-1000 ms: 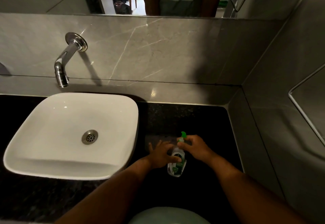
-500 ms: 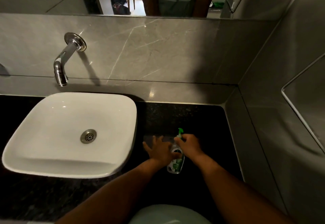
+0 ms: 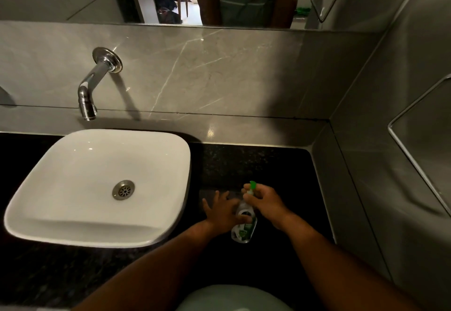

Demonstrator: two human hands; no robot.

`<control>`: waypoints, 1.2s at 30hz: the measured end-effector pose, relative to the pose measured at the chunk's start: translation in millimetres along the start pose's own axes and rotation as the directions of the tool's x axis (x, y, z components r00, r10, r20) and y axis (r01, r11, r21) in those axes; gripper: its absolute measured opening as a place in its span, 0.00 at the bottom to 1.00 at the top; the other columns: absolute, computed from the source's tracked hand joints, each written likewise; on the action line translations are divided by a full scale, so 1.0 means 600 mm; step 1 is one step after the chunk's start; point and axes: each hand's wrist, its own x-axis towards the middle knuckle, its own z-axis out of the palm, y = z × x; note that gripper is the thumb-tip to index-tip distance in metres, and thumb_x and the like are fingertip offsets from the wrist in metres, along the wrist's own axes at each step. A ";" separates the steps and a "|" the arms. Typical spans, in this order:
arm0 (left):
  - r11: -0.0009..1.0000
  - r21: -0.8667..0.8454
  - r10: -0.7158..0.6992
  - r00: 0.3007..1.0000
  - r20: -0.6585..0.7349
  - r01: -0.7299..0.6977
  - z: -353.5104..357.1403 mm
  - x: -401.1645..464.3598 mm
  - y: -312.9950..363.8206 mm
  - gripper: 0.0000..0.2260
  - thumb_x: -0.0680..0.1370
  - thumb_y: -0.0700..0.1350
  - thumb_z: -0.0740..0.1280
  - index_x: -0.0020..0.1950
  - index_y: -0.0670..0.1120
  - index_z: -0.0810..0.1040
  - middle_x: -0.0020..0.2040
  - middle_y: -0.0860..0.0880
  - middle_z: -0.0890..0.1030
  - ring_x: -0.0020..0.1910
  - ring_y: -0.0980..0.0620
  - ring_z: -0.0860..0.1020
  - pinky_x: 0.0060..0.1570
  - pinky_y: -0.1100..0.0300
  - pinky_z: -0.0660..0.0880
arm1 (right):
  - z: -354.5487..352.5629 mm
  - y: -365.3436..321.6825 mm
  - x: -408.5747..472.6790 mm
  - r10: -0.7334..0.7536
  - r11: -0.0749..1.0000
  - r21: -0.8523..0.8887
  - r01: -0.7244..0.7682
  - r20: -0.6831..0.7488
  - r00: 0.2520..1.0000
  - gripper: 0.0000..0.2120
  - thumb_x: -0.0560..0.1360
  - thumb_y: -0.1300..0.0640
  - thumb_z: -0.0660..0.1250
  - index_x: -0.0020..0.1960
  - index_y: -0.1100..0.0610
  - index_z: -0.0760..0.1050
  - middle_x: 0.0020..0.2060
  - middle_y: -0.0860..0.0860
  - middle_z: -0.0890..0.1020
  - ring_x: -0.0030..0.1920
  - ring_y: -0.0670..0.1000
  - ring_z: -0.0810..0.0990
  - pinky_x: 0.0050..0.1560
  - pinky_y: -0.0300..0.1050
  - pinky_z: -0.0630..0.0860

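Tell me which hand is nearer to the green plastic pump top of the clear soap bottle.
Right. The right hand pinches the neck just under the green plastic pump top; the left hand is lower down, its thumb against the body of the clear soap bottle.

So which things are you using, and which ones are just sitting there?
Using: soap bottle, green pump, left hand touching the bottle, right hand gripping its top.
Just there: white sink, tap, drain, mirror.
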 end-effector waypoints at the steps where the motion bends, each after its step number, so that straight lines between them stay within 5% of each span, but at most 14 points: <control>1: 0.999 -0.041 0.014 1.000 0.015 -0.013 -0.003 -0.003 0.000 0.27 0.69 0.68 0.67 0.64 0.58 0.73 0.78 0.47 0.55 0.76 0.41 0.42 0.65 0.30 0.34 | -0.007 -0.004 -0.001 0.000 0.997 0.075 -0.005 0.066 0.998 0.20 0.75 0.66 0.66 0.66 0.63 0.70 0.61 0.60 0.78 0.61 0.57 0.78 0.60 0.50 0.77; 8: 0.970 -0.241 0.041 0.996 0.079 -0.021 -0.013 -0.013 -0.010 0.28 0.71 0.61 0.70 0.69 0.57 0.69 0.78 0.45 0.53 0.75 0.40 0.39 0.67 0.36 0.33 | -0.025 -0.022 0.002 -0.009 0.997 0.076 -0.012 0.276 0.961 0.21 0.74 0.70 0.65 0.64 0.60 0.67 0.55 0.60 0.80 0.51 0.52 0.82 0.49 0.40 0.81; 13: 0.971 -0.239 0.030 0.998 0.049 -0.018 -0.006 -0.006 -0.020 0.28 0.71 0.62 0.70 0.68 0.60 0.69 0.78 0.46 0.54 0.76 0.40 0.41 0.67 0.35 0.34 | -0.003 -0.007 0.006 -0.101 0.993 -0.048 0.108 0.131 0.986 0.17 0.73 0.68 0.67 0.61 0.62 0.71 0.48 0.56 0.83 0.46 0.45 0.83 0.44 0.36 0.80; 23: 0.990 -0.132 -0.043 0.999 -0.020 0.040 0.011 0.009 -0.033 0.28 0.67 0.68 0.67 0.65 0.61 0.71 0.78 0.48 0.54 0.76 0.43 0.40 0.65 0.33 0.32 | 0.039 0.020 0.008 -0.241 0.960 -0.167 0.223 -0.100 0.965 0.18 0.71 0.62 0.71 0.51 0.42 0.70 0.47 0.39 0.78 0.47 0.35 0.79 0.41 0.26 0.75; 28: 0.993 -0.022 -0.115 0.984 -0.135 0.113 0.023 0.007 -0.017 0.30 0.61 0.73 0.62 0.59 0.62 0.75 0.77 0.48 0.58 0.76 0.42 0.44 0.64 0.30 0.34 | 0.050 0.032 0.013 -0.244 0.956 -0.222 0.194 -0.227 0.943 0.18 0.69 0.56 0.73 0.52 0.42 0.69 0.46 0.46 0.80 0.49 0.44 0.81 0.48 0.43 0.80; 33: 0.996 -0.053 -0.073 0.986 -0.150 0.065 0.027 0.006 -0.024 0.36 0.57 0.77 0.58 0.59 0.62 0.75 0.77 0.48 0.58 0.76 0.43 0.44 0.64 0.31 0.33 | 0.049 0.031 0.013 -0.154 0.982 -0.141 0.126 -0.210 0.965 0.25 0.69 0.56 0.74 0.63 0.48 0.68 0.53 0.51 0.80 0.55 0.47 0.79 0.49 0.38 0.77; 36: 0.999 -0.053 -0.010 0.980 -0.198 0.000 0.025 0.006 -0.026 0.31 0.61 0.73 0.65 0.61 0.62 0.74 0.77 0.49 0.57 0.76 0.45 0.43 0.65 0.32 0.33 | 0.034 0.018 -0.002 -0.161 0.965 -0.227 0.132 -0.115 0.980 0.34 0.69 0.57 0.75 0.71 0.53 0.63 0.59 0.52 0.77 0.57 0.45 0.75 0.51 0.34 0.73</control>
